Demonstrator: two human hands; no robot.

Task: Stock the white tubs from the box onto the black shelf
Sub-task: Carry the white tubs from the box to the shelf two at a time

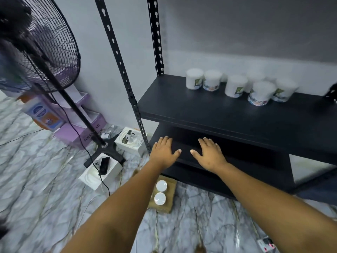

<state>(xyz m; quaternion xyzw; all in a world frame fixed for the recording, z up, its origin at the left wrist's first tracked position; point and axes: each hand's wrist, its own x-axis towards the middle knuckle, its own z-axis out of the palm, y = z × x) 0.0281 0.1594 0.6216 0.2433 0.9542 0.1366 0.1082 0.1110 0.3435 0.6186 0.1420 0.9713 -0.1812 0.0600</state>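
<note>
Several white tubs point(235, 85) with coloured labels stand in a loose row at the back of the black shelf point(209, 108). On the floor below sits a cardboard box point(170, 198) with two white tubs point(160, 192) in it, partly hidden by my left forearm. My left hand point(164, 151) and my right hand point(209, 153) are stretched out side by side in front of the lower shelf level, fingers straight and spread, holding nothing. Both hands are above and beyond the box.
A black standing fan point(36, 44) with its cable stands at left on the marble floor. Purple boxes point(80, 125) and white phone and earbud boxes point(102, 172) lie near the shelf's front upright point(125, 83). A power strip point(266, 244) lies at lower right.
</note>
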